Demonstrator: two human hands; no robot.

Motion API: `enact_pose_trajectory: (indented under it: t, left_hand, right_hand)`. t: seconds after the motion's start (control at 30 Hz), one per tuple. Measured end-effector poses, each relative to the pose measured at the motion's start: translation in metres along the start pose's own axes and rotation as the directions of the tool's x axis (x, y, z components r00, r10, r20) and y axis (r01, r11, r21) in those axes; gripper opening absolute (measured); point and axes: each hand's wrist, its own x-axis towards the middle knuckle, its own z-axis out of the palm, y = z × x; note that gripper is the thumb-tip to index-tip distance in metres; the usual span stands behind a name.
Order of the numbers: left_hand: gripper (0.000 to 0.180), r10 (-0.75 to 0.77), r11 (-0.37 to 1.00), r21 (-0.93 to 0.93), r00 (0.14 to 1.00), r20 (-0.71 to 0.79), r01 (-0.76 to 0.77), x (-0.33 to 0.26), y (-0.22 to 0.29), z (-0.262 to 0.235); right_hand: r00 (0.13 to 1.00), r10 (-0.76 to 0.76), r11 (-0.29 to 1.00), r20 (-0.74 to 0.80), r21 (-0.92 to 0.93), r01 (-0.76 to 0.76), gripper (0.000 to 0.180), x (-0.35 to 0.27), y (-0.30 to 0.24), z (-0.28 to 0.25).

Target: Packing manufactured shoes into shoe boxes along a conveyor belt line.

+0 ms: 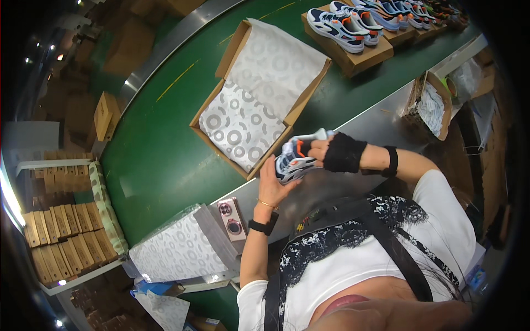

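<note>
A white, navy and grey sneaker with orange lining [288,167] is between my two hands, just off the near side of an open shoebox. My left hand [271,185] curls round one end of it, fingers and thumb on its side. Over the other end, my right hand [323,150] grips near the orange opening, its palm and wrist in a black fingerless covering. A pale part beside the right fingers may belong to a second shoe; I cannot tell. The open cardboard shoebox [219,153] is lined with patterned tissue paper [243,121], one flap spread back over the lid.
Sneakers on closed boxes [353,55] line the green conveyor [160,127] at far right. A small carton of white packets [430,107] stands right. Near left lie a phone [232,219] and a stack of patterned tissue [176,248]. Several shoeboxes [66,226] fill a left rack.
</note>
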Motion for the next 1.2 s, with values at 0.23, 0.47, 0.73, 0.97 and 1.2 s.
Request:
enact_pose_trajectory:
  t: [0.23,0.47,0.73,0.97,1.2]
  left_hand:
    - [0.054,-0.324,0.827,-0.48,0.946,0.019,0.293,0.006,0.032,-0.054]
    - [0.052,-0.415,0.645,-0.729,0.906,-0.083,0.229,0.041,-0.042,-0.048]
    - [0.074,-0.601,-0.262,-0.758,0.514,0.612,0.597,0.162,-0.075,-0.027]
    - [0.066,-0.551,-0.024,-0.671,0.55,0.628,0.741,0.15,-0.079,-0.043]
    - [0.057,-0.826,0.429,-0.881,0.48,-0.294,0.199,0.048,-0.095,-0.099]
  right_hand:
    - [0.888,-0.357,0.934,-0.29,-0.128,0.334,0.017,0.064,-0.06,-0.084]
    - [0.846,-0.171,0.947,-0.504,0.153,0.282,0.02,0.071,-0.026,-0.066]
    - [0.909,0.356,0.704,0.219,0.576,-0.415,0.034,0.04,0.054,0.001]
    - [0.58,0.688,-0.011,0.437,0.805,-0.593,0.054,0.111,0.064,0.007]
    - [0.857,0.16,0.986,-0.49,0.048,-0.157,0.059,0.123,0.046,0.069]
